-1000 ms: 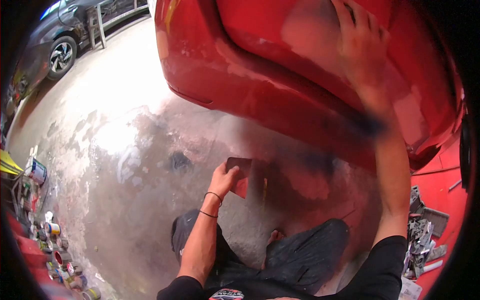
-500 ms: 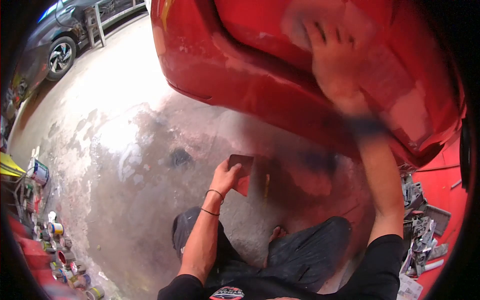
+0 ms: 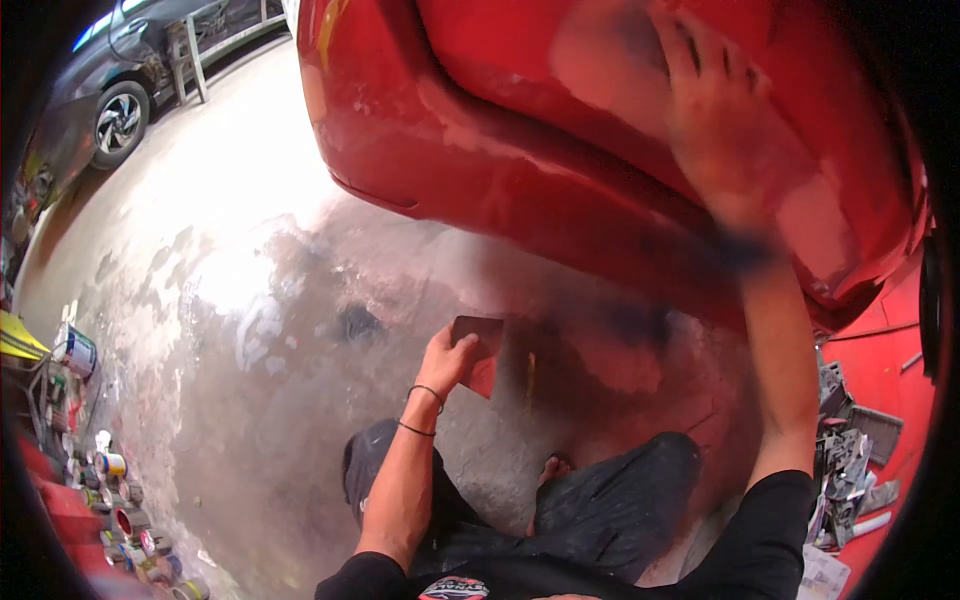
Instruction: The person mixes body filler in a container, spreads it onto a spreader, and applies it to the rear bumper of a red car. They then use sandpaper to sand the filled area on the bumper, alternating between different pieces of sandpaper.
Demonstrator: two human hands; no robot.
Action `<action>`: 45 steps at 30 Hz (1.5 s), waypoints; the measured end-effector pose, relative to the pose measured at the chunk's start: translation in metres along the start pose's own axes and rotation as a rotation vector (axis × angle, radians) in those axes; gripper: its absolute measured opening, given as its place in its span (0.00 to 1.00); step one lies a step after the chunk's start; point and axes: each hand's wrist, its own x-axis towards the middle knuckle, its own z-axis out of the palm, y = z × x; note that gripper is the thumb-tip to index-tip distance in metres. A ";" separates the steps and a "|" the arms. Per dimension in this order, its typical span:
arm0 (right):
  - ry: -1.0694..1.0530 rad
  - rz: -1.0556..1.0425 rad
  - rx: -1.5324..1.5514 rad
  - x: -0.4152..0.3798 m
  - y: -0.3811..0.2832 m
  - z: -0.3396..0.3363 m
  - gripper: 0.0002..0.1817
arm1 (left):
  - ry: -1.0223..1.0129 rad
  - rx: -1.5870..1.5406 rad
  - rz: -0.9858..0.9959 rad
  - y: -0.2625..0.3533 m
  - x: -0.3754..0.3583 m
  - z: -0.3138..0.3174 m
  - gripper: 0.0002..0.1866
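Observation:
My left hand (image 3: pixel 446 358) pinches a dark, flat piece of sandpaper (image 3: pixel 482 345) between thumb and fingers, its lower part reddish. It is held over the floor, apart from the car. My right hand (image 3: pixel 715 115) lies flat on the red car bumper (image 3: pixel 500 150), fingers stretched out over a dull, sanded-looking patch (image 3: pixel 610 70). Whether anything is under the palm is hidden, and the area around the fingertips is blurred. A paler patch (image 3: pixel 815 225) shows on the bumper right of my wrist.
Several paint cans (image 3: pixel 130 520) stand along the left edge, with a larger can (image 3: pixel 75 350) above them. A grey car (image 3: pixel 110 110) and a metal stand (image 3: pixel 188 55) are at upper left. Dark plastic parts (image 3: pixel 845 470) lie piled at right on a red surface. My knees are below.
My right hand has slid to the right across the bumper. My left hand and the sandpaper have shifted slightly left and down.

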 end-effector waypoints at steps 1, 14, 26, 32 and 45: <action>-0.012 0.005 0.051 0.011 0.002 -0.012 0.31 | -0.006 0.001 -0.001 -0.001 0.002 -0.001 0.21; -0.219 -0.062 0.205 -0.085 -0.052 0.004 0.29 | 0.010 -0.029 -0.010 -0.004 0.005 0.000 0.19; -0.068 0.015 0.183 0.024 0.002 -0.021 0.29 | -0.014 -0.021 -0.024 -0.002 0.005 0.001 0.19; -0.014 0.063 0.139 0.027 -0.009 -0.003 0.29 | -0.003 -0.021 0.000 0.008 0.001 0.004 0.20; -0.292 0.000 0.466 -0.061 -0.047 -0.014 0.30 | -0.008 -0.020 0.012 -0.001 0.001 0.001 0.19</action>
